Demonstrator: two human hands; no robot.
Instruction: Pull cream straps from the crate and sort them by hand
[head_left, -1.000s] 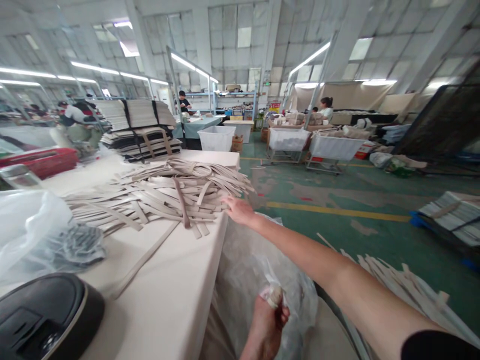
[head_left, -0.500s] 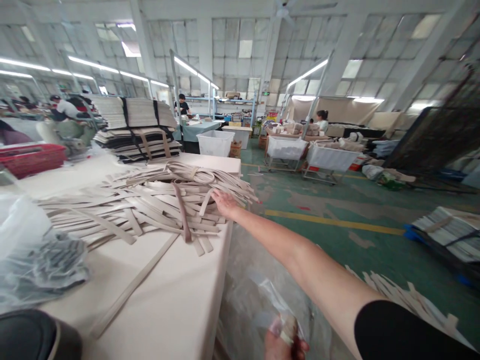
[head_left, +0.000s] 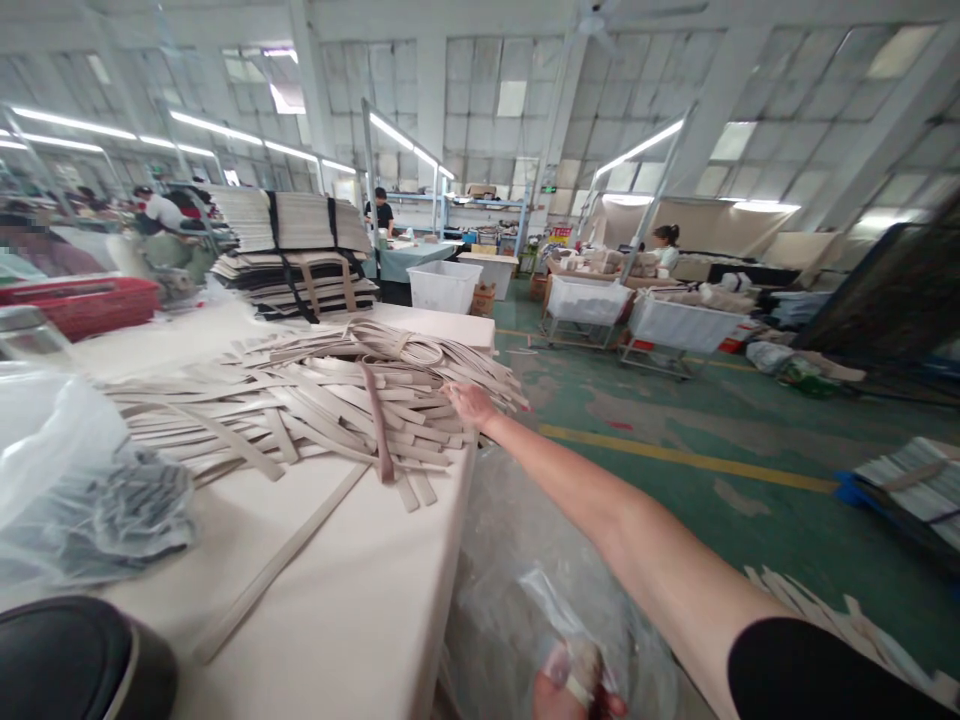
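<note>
My right hand (head_left: pixel 471 405) reaches across to the table's right edge, fingers stretched out at the ends of a large loose pile of flat beige strips (head_left: pixel 322 400). No strip shows clearly in its fingers. Across the pile lies one darker brownish strip (head_left: pixel 377 425). Low in the view, my left hand (head_left: pixel 559 695) is closed around a small beige bundle (head_left: pixel 586 662), whose exact kind I cannot make out. Clear plastic sheeting (head_left: pixel 517 560) hangs around that hand beside the table. A single long strip (head_left: pixel 277 565) lies apart on the pale tabletop (head_left: pixel 360 620).
At left are a clear plastic bag of grey pieces (head_left: pixel 142 500), a round black container (head_left: pixel 67 665) and a red basket (head_left: pixel 82 305). A strapped stack of panels (head_left: pixel 300 260) stands behind the pile. White bins (head_left: pixel 585 298) and a loaded blue pallet (head_left: pixel 862 490) stand on the floor. Co-workers are farther back.
A curved strip at my right fingertips no longer shows there. The view has turned slightly left, so everything sits farther right. My left hand keeps its grip on the beige bundle.
</note>
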